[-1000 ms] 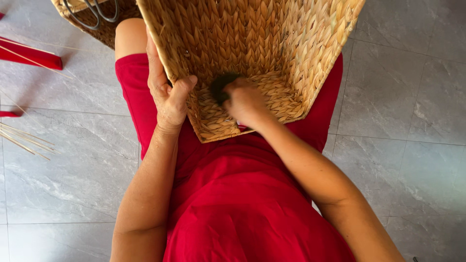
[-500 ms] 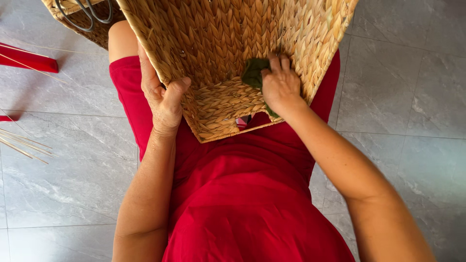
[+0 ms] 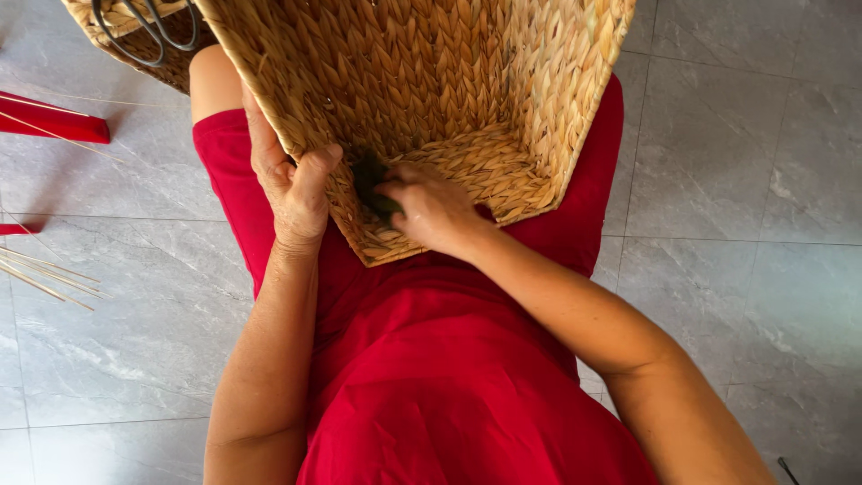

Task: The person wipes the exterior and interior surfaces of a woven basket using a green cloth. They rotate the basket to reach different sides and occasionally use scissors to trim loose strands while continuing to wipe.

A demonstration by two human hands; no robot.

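Note:
A large woven straw basket (image 3: 449,81) rests tilted on my lap, over a red garment (image 3: 449,377). My left hand (image 3: 292,180) grips the basket's left rim, thumb hooked over the edge. Inside the basket near its bottom corner, my right hand (image 3: 431,211) presses a small dark green pad or cloth (image 3: 368,180) against the weave. The fingers partly cover the pad.
A second smaller woven basket (image 3: 108,27) with dark scissors (image 3: 153,27) on it sits at the top left. Red pieces (image 3: 54,121) and thin pale reed sticks (image 3: 40,274) lie on the grey tiled floor (image 3: 736,180) at the left.
My right hand moved the green pad from the basket's right side back to the lower left corner. The left hand kept its hold on the rim.

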